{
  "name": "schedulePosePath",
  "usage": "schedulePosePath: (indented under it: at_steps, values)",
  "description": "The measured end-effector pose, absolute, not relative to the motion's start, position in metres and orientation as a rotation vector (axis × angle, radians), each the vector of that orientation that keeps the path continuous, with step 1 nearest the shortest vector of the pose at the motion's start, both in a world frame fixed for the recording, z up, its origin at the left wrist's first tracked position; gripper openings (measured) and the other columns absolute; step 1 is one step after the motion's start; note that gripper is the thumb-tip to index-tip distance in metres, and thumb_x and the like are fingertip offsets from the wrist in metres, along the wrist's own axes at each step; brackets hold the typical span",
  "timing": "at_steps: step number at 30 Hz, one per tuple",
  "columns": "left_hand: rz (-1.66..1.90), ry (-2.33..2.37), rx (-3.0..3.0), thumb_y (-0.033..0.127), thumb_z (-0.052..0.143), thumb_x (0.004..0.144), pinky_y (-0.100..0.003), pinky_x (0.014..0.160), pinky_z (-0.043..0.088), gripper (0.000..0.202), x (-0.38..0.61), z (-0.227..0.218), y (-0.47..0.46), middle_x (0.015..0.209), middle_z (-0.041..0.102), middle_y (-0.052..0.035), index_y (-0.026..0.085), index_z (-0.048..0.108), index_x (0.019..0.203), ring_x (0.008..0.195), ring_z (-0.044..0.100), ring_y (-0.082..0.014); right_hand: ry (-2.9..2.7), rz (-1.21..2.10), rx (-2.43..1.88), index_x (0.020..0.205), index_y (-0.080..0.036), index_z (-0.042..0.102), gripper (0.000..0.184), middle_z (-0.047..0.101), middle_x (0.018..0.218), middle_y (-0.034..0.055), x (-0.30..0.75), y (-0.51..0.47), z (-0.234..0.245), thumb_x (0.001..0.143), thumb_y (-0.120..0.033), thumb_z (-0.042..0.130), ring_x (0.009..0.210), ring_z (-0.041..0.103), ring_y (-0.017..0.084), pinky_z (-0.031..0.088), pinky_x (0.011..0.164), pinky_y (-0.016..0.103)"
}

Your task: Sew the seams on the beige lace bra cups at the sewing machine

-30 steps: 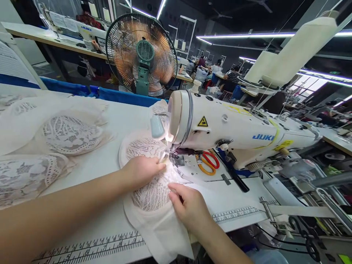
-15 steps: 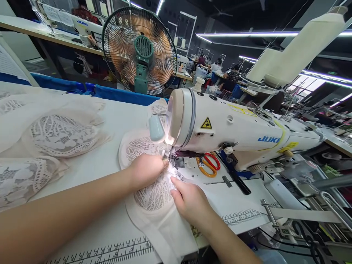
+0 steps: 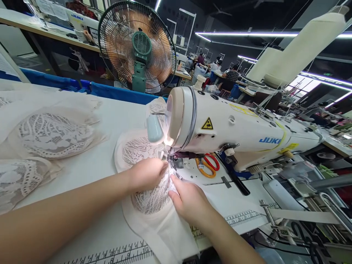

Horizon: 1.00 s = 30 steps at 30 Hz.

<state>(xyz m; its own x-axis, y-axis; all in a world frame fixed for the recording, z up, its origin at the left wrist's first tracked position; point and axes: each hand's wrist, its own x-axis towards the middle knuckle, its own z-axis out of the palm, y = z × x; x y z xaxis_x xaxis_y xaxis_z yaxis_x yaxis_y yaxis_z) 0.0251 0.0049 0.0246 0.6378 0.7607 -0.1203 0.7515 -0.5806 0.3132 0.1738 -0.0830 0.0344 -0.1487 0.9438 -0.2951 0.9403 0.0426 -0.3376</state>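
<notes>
A cream lace-covered fabric piece (image 3: 150,200) lies under the presser foot (image 3: 172,161) of a white JUKI sewing machine (image 3: 233,128). My left hand (image 3: 145,174) rests on the lace just left of the needle, fingers curled and pinching the fabric edge. Just below the foot, my right hand (image 3: 189,200) presses on the same piece, thumb and forefinger closed on its edge.
More lace pieces (image 3: 52,134) lie at the left of the white table (image 3: 110,117). Orange and red scissors (image 3: 207,165) sit on the machine bed. A standing fan (image 3: 137,47) is behind the table. Ruler markings (image 3: 121,253) run along the front edge. People sit at far workstations.
Both hands have edged closer to the presser foot, and the right hand moved up and left onto the lace. The view shifted slightly to the right.
</notes>
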Motion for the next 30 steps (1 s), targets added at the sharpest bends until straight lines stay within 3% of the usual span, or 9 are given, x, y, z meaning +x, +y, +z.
schedulePosePath:
  at_steps: [7, 11, 13, 19, 30]
  values:
    - [0.061, 1.2, 2.907, 0.03, 0.033, 0.092, -0.033, 0.053, 0.045, 0.037, 0.02, 0.023, -0.005, 0.099, 0.062, -0.0114, 0.017, 0.067, 0.084, 0.069, 0.061, -0.0216, -2.306, 0.704, -2.04, 0.136, -0.013, 0.046, 0.05, 0.07, 0.095, 0.0119, 0.174, -0.081, 0.031, 0.089, -0.029, 0.038, 0.088, 0.063, 0.027, 0.04, 0.065, 0.032]
    - [0.321, 0.876, 3.106, 0.025, 0.042, 0.09, -0.042, 0.081, 0.05, 0.031, 0.012, 0.009, -0.005, 0.106, 0.066, -0.0126, 0.014, 0.07, 0.086, 0.096, 0.058, -0.0269, -2.298, 0.696, -2.052, 0.137, -0.013, 0.044, 0.051, 0.07, 0.099, 0.0127, 0.173, -0.081, 0.03, 0.089, -0.028, 0.038, 0.091, 0.063, 0.027, 0.041, 0.068, 0.032]
    - [0.371, 0.794, 3.088, 0.023, 0.043, 0.09, -0.04, 0.09, 0.048, 0.031, 0.009, 0.002, -0.003, 0.109, 0.067, -0.0136, 0.011, 0.071, 0.091, 0.103, 0.058, -0.0262, -2.284, 0.694, -2.056, 0.137, -0.013, 0.044, 0.05, 0.07, 0.098, 0.0121, 0.173, -0.081, 0.03, 0.089, -0.027, 0.038, 0.091, 0.062, 0.026, 0.042, 0.069, 0.031]
    - [0.287, 0.794, 3.049, 0.027, 0.04, 0.093, -0.038, 0.088, 0.052, 0.037, 0.007, -0.003, -0.004, 0.12, 0.064, -0.0152, 0.006, 0.068, 0.105, 0.104, 0.061, -0.0276, -2.302, 0.677, -2.033, 0.136, -0.012, 0.046, 0.049, 0.07, 0.098, 0.0105, 0.173, -0.082, 0.027, 0.089, -0.027, 0.038, 0.09, 0.062, 0.026, 0.041, 0.069, 0.031]
    - [0.424, 0.773, 3.023, 0.023, 0.04, 0.092, -0.037, 0.086, 0.052, 0.036, 0.011, -0.002, -0.002, 0.112, 0.067, -0.0159, 0.006, 0.071, 0.099, 0.096, 0.061, -0.0267, -2.351, 0.656, -2.061, 0.139, -0.012, 0.042, 0.052, 0.07, 0.092, 0.0094, 0.172, -0.077, 0.03, 0.089, -0.026, 0.037, 0.084, 0.063, 0.025, 0.039, 0.063, 0.03]
